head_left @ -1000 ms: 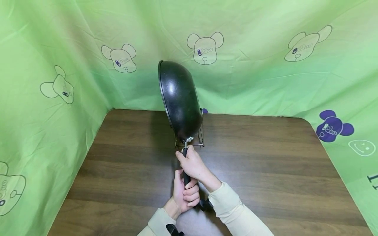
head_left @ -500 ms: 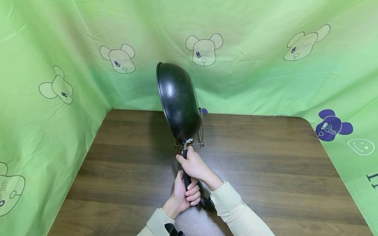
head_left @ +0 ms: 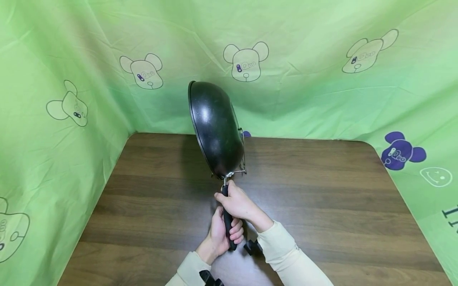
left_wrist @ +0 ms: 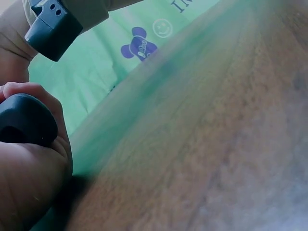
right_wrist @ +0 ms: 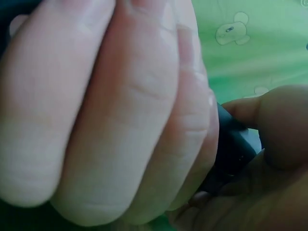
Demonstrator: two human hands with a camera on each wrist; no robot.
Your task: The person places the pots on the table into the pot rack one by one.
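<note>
A black wok point(head_left: 216, 127) is tipped on its side in the head view, rim to the left and rounded base to the right. My right hand point(head_left: 239, 203) grips its black handle point(head_left: 228, 222) close to the metal joint. Lower down, my left hand point(head_left: 222, 232) holds the handle's end, fingers curled round from the right. In the left wrist view the rounded handle end point(left_wrist: 26, 118) shows inside the left hand point(left_wrist: 29, 178). Curled fingers point(right_wrist: 110, 115) fill much of the right wrist view, hiding most of the handle. The wok's inside is hidden.
A thin wire rack point(head_left: 244, 159) stands on the wooden table point(head_left: 322, 198), mostly hidden behind the wok. Green cloth point(head_left: 304, 79) with printed bear heads hangs behind and beside the table. Black wrist camera mounts point(head_left: 252, 247) sit at both cuffs.
The wok and both hands on its handle have shifted slightly toward me, and its top has dropped and moved a little left. More of the handle's end shows past my left fingers.
</note>
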